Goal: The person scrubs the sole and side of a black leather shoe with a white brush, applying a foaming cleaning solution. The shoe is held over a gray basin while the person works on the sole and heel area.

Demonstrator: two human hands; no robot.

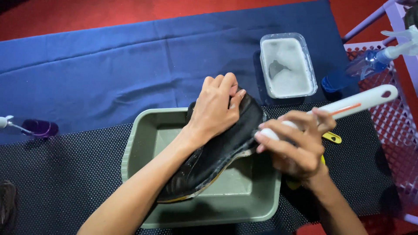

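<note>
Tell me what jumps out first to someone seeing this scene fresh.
At centre, the left hand grips a wet black shoe tilted over a grey-green plastic basin. Just right of it, the right hand holds a white-handled brush at the shoe's edge. Behind, a clear tub of foamy water sits on the blue cloth.

Black shoe (pixel 222 150), grey-green basin (pixel 143 135), navy cloth (pixel 109 65), white orange-striped brush handle (pixel 361 102).
</note>
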